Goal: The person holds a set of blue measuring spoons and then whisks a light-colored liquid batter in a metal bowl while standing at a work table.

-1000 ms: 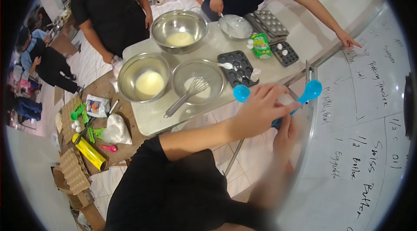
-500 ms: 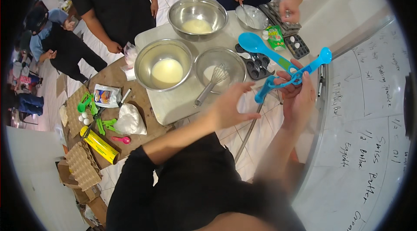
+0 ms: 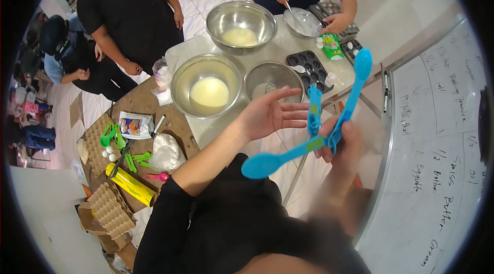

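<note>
My right hand (image 3: 343, 142) is closed around the joined ends of a set of blue measuring spoons (image 3: 263, 165). The largest spoon points down and left, another points up and right, and smaller ones hang together near my left fingertips. My left hand (image 3: 267, 115) is open, palm up and fingers stretched, beside the spoons; I cannot tell whether a fingertip touches them. Behind it stands a steel mixing bowl (image 3: 274, 72), partly hidden, with a whisk's wires faintly visible inside. Left of that, a steel bowl (image 3: 183, 77) holds pale yellow liquid.
Another steel bowl (image 3: 251, 14) with yellow mixture stands farther back. A muffin tin (image 3: 303, 61) and green packet (image 3: 332, 47) lie right. A co-worker stirs a bowl (image 3: 307, 16). At left lie a bag of white powder (image 3: 168, 152), a yellow roll (image 3: 131, 184) and eggs (image 3: 108, 154). A whiteboard (image 3: 406, 186) borders the right.
The spoon set has turned in my right hand: the largest spoon swung from upper left to lower left. My left palm has turned upward. The co-worker's hand has lowered to the bowl's rim.
</note>
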The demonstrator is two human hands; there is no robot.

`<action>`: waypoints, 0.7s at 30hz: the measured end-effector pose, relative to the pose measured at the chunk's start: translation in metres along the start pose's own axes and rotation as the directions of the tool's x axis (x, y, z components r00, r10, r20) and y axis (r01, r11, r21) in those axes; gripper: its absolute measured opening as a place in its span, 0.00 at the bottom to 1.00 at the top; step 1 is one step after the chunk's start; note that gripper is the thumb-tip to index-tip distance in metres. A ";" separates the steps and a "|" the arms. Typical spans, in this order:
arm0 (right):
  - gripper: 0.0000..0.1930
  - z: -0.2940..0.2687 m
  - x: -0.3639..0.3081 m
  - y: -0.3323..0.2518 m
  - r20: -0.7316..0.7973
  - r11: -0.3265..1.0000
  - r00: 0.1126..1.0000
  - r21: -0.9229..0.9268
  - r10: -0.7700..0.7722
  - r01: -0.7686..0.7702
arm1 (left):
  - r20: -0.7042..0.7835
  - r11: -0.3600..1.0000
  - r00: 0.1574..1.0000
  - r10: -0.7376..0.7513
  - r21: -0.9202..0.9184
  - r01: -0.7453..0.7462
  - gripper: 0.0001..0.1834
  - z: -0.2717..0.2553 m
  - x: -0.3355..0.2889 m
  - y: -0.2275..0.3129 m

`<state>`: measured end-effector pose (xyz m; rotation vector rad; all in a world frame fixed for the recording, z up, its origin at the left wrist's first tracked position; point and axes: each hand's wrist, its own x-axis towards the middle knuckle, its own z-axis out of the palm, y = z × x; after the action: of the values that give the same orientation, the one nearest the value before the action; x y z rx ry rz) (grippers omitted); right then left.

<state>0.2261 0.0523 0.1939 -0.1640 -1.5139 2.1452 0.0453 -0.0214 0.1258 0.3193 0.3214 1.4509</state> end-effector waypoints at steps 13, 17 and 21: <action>0.22 -0.001 -0.046 0.022 -0.300 0.985 0.953 -0.152 0.031 -0.080 | -0.060 0.608 0.966 0.252 0.787 -0.110 0.17 0.056 0.001 0.007; 0.19 -0.009 -0.044 0.007 -0.267 0.846 0.959 -0.530 -0.096 -0.063 | -0.100 0.810 0.973 0.208 0.576 -0.114 0.19 0.071 0.021 -0.001; 0.17 -0.014 -0.045 -0.008 -0.252 0.833 0.945 -0.553 -0.209 0.037 | 0.009 0.810 0.991 0.137 0.575 -0.117 0.23 0.079 0.039 -0.005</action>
<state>0.2732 0.0450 0.1871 -0.5481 -1.8425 1.4528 0.0850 0.0151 0.1954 0.8228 0.7859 1.4663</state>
